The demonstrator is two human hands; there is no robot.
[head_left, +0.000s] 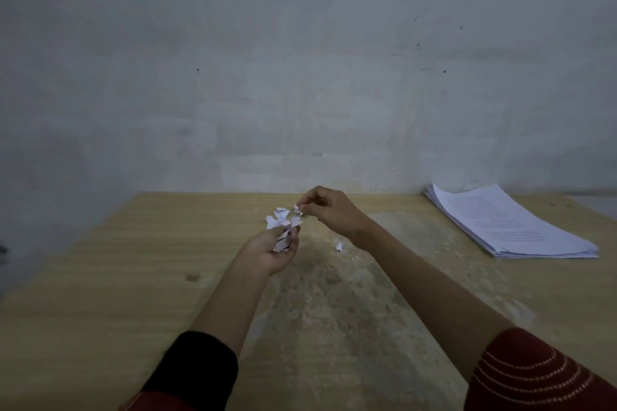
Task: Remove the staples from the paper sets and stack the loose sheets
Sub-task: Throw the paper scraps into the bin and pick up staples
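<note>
Above the table [100, 260], the left hand [272, 252] is cupping torn paper scraps [280, 218], fingers curled round them; the right hand [330, 210] is pinching one small scrap [297, 209] just above. A stray bit [339, 246] is lying on the wood nearby, and the sheet stack [510, 223] is sitting far right.

Paper stack [510, 220]: white, faint grey print lines. Table [100, 277]: light wood grain, worn grey-brown patch. Right sleeve [534, 374]: red, pale dotted arcs.
</note>
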